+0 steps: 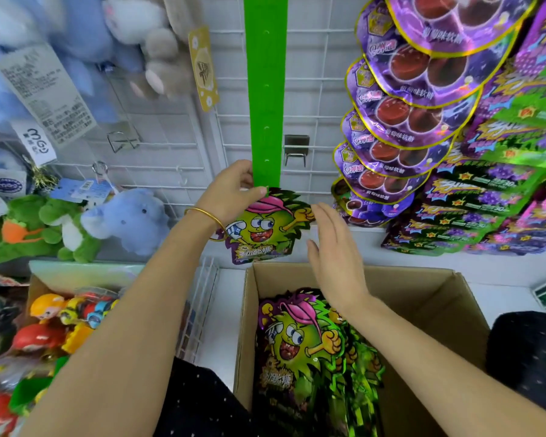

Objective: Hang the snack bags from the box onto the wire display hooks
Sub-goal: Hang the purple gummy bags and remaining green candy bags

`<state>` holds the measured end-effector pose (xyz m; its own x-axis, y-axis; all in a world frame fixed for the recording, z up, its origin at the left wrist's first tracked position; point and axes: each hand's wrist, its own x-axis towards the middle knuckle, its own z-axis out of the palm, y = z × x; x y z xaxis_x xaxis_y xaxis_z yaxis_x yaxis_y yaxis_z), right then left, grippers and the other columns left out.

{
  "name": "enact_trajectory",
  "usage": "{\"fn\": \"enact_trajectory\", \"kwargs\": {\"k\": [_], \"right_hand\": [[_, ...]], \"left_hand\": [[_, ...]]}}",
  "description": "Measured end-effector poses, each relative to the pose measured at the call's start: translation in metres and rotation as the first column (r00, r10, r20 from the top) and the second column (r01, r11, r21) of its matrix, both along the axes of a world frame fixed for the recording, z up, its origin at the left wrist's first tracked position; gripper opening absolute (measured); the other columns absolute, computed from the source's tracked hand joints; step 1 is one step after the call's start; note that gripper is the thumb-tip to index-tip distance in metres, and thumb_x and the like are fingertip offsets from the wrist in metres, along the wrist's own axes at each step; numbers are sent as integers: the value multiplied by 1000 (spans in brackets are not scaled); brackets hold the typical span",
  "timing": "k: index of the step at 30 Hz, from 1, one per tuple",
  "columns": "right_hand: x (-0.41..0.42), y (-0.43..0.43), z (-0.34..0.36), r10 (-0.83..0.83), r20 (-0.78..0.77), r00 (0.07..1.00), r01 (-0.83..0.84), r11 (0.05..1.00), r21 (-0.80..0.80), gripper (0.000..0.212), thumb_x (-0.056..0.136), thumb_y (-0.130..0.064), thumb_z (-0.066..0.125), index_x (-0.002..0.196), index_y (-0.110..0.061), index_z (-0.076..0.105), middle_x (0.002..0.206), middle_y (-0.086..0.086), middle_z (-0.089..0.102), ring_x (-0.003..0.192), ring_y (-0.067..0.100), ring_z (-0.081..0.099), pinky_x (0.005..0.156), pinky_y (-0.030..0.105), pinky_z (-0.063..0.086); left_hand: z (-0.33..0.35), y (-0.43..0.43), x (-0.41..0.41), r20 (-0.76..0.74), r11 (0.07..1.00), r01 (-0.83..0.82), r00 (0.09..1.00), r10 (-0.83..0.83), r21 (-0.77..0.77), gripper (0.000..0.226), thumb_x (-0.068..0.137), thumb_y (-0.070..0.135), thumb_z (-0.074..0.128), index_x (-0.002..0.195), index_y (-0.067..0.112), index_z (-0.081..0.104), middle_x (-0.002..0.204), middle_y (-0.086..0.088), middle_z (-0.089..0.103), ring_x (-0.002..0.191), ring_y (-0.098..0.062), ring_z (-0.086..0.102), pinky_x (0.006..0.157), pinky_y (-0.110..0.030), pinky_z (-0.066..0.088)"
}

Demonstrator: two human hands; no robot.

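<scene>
A green hanging strip with small hooks runs down the white wire grid. At its lower end my left hand pinches the top of a snack bag printed with a green spiky cartoon face. My right hand is beside the bag's right edge, fingers straight, holding nothing. Below, an open cardboard box holds several more of the same bags.
Purple candy bags hang on a strip to the right, next to stacked purple-green packs. Plush toys hang at the left, above a box of small toy figures. A metal clip sits on the grid.
</scene>
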<state>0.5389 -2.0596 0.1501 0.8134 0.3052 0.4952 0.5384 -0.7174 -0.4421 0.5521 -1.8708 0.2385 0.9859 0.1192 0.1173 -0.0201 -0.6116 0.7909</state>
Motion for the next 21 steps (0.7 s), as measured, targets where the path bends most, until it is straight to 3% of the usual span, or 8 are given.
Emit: {"fn": "enact_trajectory", "kwargs": {"k": [1, 3, 5, 7, 14, 17, 21], "right_hand": [[-10, -10, -9, -1, -34, 999, 1, 1000, 4, 50, 85, 0, 56, 134, -3, 43, 136, 13, 46, 127, 23, 41, 106, 33, 35], [-22, -28, -37, -28, -292, 956, 13, 999, -51, 40, 90, -9, 53, 130, -7, 46, 131, 9, 48, 122, 24, 46, 99, 35, 41], [-27, -40, -70, -139, -621, 772, 16, 980, -199, 40, 92, -23, 53, 129, -8, 45, 128, 12, 48, 118, 29, 50, 98, 39, 43], [-35, -46, -94, -233, -756, 611, -12, 953, -303, 42, 92, -32, 55, 125, -7, 45, 127, 15, 51, 117, 32, 51, 97, 41, 44], [-41, -32, -117, -316, -792, 522, 198, 948, -248, 50, 82, -35, 68, 118, -13, 42, 115, 10, 61, 104, 31, 60, 79, 37, 48], [-38, -27, -118, -313, -744, 590, 122, 946, -301, 28, 86, -29, 64, 107, -13, 54, 111, 6, 64, 100, 28, 61, 74, 31, 47], [-34, -34, -117, -292, -671, 681, 94, 944, -316, 33, 89, -24, 59, 120, -20, 51, 111, 7, 66, 102, 30, 61, 78, 34, 49]], "left_hand": [[0, 1, -2, 14, 1000, -9, 1000, 9, 21, 29, 85, 8, 61, 113, 9, 52, 103, -3, 58, 94, -12, 53, 88, -21, 42], [-1, 3, -7, 51, 997, -45, 998, 42, 66, 44, 84, 9, 63, 125, 7, 46, 118, -5, 53, 105, -13, 48, 90, -18, 37], [-4, 3, -11, 82, 993, -83, 994, 76, 85, 52, 83, 11, 64, 130, 7, 42, 129, -9, 48, 114, -18, 47, 92, -21, 36], [-7, 3, -13, 99, 988, -104, 991, 92, 115, 56, 82, 12, 65, 133, 9, 40, 135, -12, 44, 120, -23, 46, 92, -23, 37], [-9, -2, -16, 87, 988, -124, 989, 117, 90, 53, 84, 10, 63, 132, 8, 40, 135, -13, 44, 116, -21, 49, 87, -19, 36], [-9, -6, -15, 79, 990, -121, 990, 116, 70, 52, 84, 8, 61, 132, 7, 40, 136, -13, 44, 119, -23, 48, 84, -16, 36], [-9, -8, -13, 83, 991, -113, 991, 106, 72, 50, 85, 8, 60, 132, 7, 41, 136, -12, 44, 112, -17, 48, 78, -11, 36]]}}
